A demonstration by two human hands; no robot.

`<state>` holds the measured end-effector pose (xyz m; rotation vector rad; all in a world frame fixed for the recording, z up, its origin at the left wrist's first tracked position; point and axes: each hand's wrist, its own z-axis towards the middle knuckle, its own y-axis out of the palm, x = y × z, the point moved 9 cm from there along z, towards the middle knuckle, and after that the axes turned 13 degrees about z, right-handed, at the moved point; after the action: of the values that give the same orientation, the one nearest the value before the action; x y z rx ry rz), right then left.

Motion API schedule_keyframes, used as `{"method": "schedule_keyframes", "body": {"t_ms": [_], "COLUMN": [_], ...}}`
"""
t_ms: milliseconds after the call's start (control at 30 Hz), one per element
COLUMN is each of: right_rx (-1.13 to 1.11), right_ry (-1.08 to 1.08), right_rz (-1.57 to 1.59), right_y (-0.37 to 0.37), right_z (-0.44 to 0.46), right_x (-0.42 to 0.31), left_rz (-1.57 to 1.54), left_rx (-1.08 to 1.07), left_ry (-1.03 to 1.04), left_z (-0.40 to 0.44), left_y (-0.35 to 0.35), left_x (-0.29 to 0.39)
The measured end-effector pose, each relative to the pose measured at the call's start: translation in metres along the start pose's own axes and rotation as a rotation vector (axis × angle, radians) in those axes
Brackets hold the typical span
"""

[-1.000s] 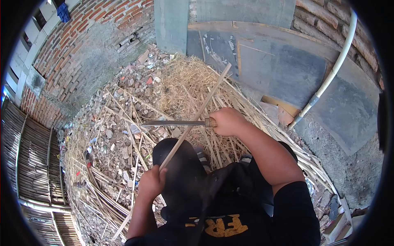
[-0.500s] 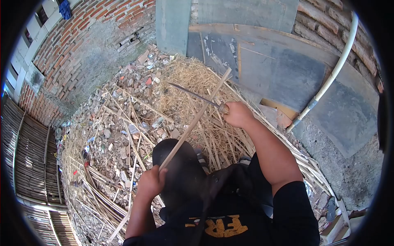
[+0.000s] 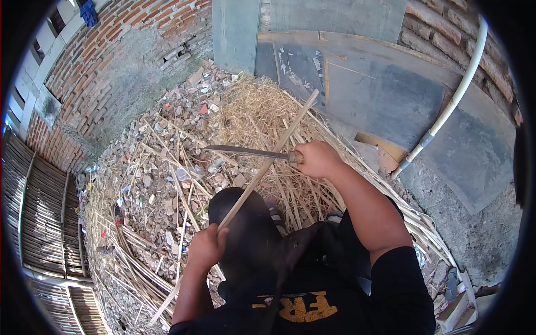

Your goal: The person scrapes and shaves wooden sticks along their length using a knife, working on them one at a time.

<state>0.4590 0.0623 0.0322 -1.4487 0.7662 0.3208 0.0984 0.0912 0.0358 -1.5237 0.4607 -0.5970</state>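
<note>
My left hand (image 3: pixel 206 245) is closed round the lower end of a long, pale wooden strip (image 3: pixel 291 129), which slants up and to the right above my knee. Closed on the wooden handle of a long knife (image 3: pixel 245 151) is my right hand (image 3: pixel 317 158). The blade points left and crosses the strip at about its middle; whether they touch is hard to tell. Dry shavings (image 3: pixel 251 106) lie on the ground beyond the strip.
Rubble (image 3: pixel 148 181) and loose strips cover the ground around my feet. A brick wall (image 3: pixel 106 61) stands at the back left, a bamboo screen (image 3: pixel 47 212) at the left. Grey panels (image 3: pixel 385 95) and a white pipe (image 3: pixel 458 100) are at the right.
The knife first swung up and away along the strip, its tip rising, then came back down towards me and levelled out. My left hand and the strip have hardly moved.
</note>
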Motion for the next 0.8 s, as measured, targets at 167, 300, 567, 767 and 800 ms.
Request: {"method": "schedule_keyframes", "body": {"t_ms": [167,300,567,767,800], "right_rx": [-0.001,0.015,0.013,0.015,0.023], "right_ry": [0.000,-0.018,-0.035,-0.043,-0.054], "right_rz": [0.011,0.026,0.050,0.069,0.074], "right_y": [0.003,0.005,0.010,0.009,0.008], "right_z": [0.000,0.001,0.004,0.003,0.003], "right_x": [0.001,0.002,0.007,0.005,0.004], "left_rz": [-0.004,0.001,-0.007,0.002,0.000], "left_rx": [0.009,0.020,0.010,0.017,0.017], "left_ry": [0.002,0.004,0.002,0.004,0.002], "left_z": [0.000,0.000,0.000,-0.001,-0.001], "left_y": [-0.001,0.001,0.001,0.002,0.001], "left_x": [0.001,-0.001,0.000,-0.002,-0.001]}}
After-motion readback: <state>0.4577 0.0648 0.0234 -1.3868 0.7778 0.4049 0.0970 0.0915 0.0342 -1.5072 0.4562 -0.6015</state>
